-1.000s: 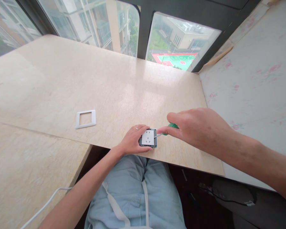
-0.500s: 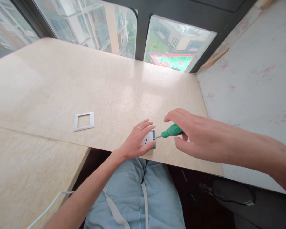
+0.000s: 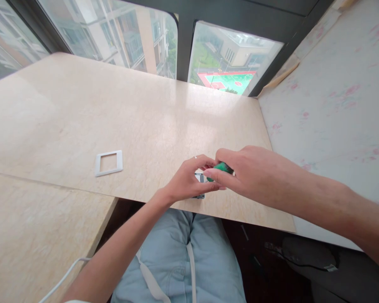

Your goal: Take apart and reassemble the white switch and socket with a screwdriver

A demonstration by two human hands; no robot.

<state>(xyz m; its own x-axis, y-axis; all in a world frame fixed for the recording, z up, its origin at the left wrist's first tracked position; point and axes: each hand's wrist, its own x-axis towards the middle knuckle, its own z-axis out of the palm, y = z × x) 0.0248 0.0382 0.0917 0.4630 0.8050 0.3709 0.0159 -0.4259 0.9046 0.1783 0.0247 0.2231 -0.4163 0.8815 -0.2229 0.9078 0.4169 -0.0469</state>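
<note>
A green-handled screwdriver (image 3: 221, 169) is gripped in my right hand (image 3: 240, 168), its handle partly hidden by the fingers. My left hand (image 3: 189, 179) is bent over the socket module (image 3: 200, 178), which lies near the front edge of the stone sill. The left thumb and fingers curve toward the screwdriver's front end; whether they pinch its shaft is hidden. Most of the socket's white face is covered by the left hand, and its grey right edge shows. To the left, a white rectangular frame (image 3: 108, 163) lies flat on the sill.
The beige stone sill (image 3: 145, 126) runs up to a dark window frame (image 3: 185, 42). A flower-patterned wall (image 3: 334, 118) stands on the right. A white cable (image 3: 63, 275) crosses the lower left surface. My legs are below the sill's front edge.
My left hand has moved right, from the socket's face toward the screwdriver. My right hand has shifted slightly left and closed more around the handle.
</note>
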